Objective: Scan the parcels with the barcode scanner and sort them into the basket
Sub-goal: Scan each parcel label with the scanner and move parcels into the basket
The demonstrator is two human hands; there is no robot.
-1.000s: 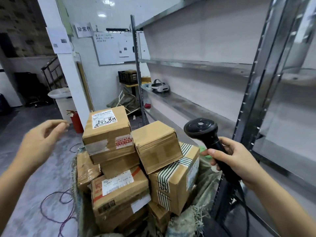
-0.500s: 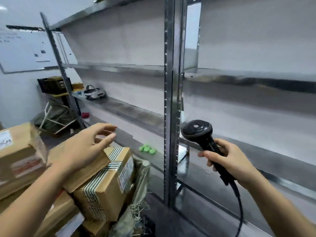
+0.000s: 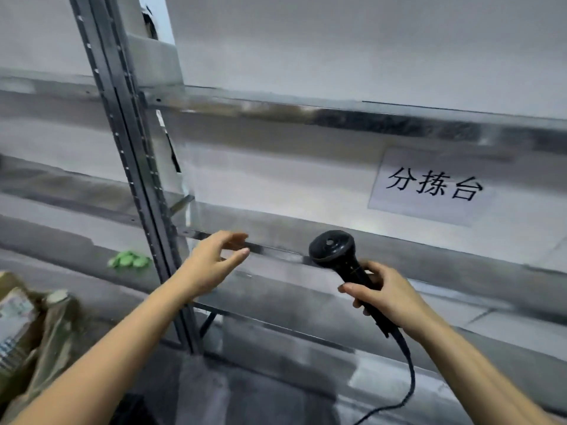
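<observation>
My right hand (image 3: 386, 297) is closed around the handle of a black barcode scanner (image 3: 333, 250), whose round head points up and whose cable (image 3: 405, 391) hangs down to the lower right. Held in the air in front of the metal shelf, my left hand (image 3: 211, 262) has its fingers apart and holds nothing. Only the edge of one cardboard parcel (image 3: 13, 320) shows at the far left, sitting in a green woven sack (image 3: 58, 323). No basket is in view.
A metal rack fills the view, with a grey upright post (image 3: 144, 191) and a long shelf (image 3: 306, 289) at hand height. A paper sign with black characters (image 3: 432, 187) is stuck on the wall behind. Small green pieces (image 3: 129, 260) lie on the left shelf.
The view has swung right, away from the parcel pile toward the rack. My left hand has left the parcels and now hovers empty over the shelf. My right hand still holds the scanner.
</observation>
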